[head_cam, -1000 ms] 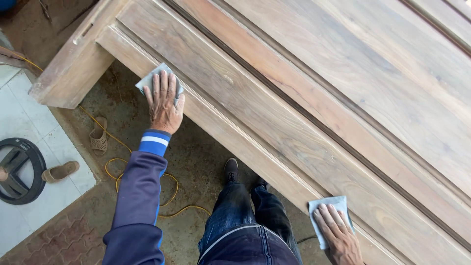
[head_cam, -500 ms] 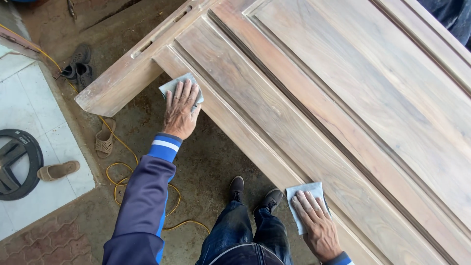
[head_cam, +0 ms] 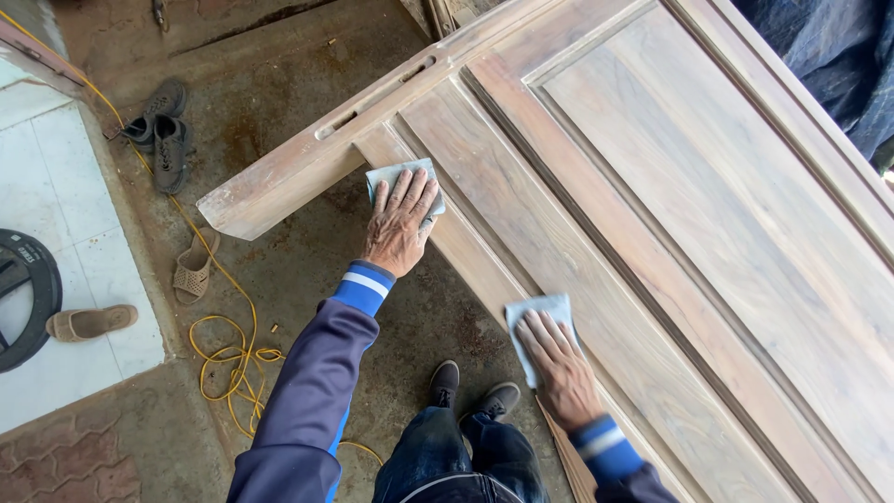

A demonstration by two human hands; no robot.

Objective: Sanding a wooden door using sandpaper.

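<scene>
Two hands press sanding sheets flat on a big wooden door panel above a stained concrete floor.

The floor (head_cam: 279, 102) is rough, rust-marked concrete, meeting white tiles (head_cam: 56, 186) at the left; a yellow cord (head_cam: 228, 345) loops across it, with dark shoes (head_cam: 160, 126) and tan sandals (head_cam: 140, 298) nearby. The door panel (head_cam: 708, 242) fills the right side, its long axis running from upper left down to lower right, its end rail (head_cam: 326, 154) pointing toward the lower left. The left hand (head_cam: 399, 226) lies spread, palm down, on a grey sheet (head_cam: 386, 175) at the frame's corner. The right hand (head_cam: 557, 363), fingers spread, flattens a second sheet (head_cam: 533, 312) on the near edge.
</scene>
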